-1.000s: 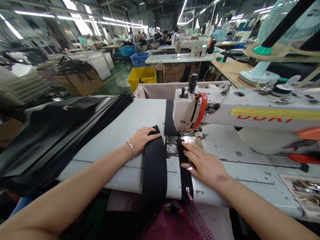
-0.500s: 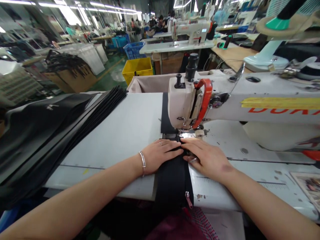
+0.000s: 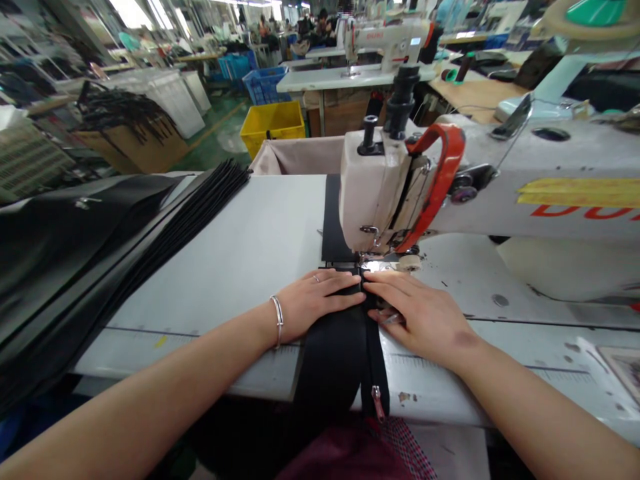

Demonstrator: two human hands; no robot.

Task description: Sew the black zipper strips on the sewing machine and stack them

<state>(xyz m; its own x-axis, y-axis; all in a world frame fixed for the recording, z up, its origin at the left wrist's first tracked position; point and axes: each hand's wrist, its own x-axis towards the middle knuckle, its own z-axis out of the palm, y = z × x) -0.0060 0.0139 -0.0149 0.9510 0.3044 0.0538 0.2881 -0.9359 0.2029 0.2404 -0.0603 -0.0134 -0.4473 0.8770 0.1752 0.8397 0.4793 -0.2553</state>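
Black fabric strip [image 3: 336, 340]: lies flat on the white sewing table [image 3: 240, 260], running from the front edge under the machine head [image 3: 373, 193] and out behind it; a zipper with its pull [image 3: 377, 402] runs along the strip's right edge, hanging over the table front.
Left hand [image 3: 313, 300]: palm down on the strip, fingers extended and pressing, gripping nothing; bracelet at the wrist.
Right hand [image 3: 425, 317]: flat on the zipper edge just beside the needle area, fingers straight, not clenched.
Change: a second ago the left hand held a loose fold of the strip well left of the needle; now the fold is flattened and both hands meet at the presser foot, fingertips nearly touching. Judged: the piece is aligned and ready for stitching.
Yellow crate [image 3: 273, 123]: on the floor beyond the table; contents cannot be seen.
Blue crates [image 3: 263, 83]: behind it; contents unclear.
Cardboard box [image 3: 133, 143]: holds a heap of black straps.
Stacked black panels [image 3: 75, 247]: on the table's left.
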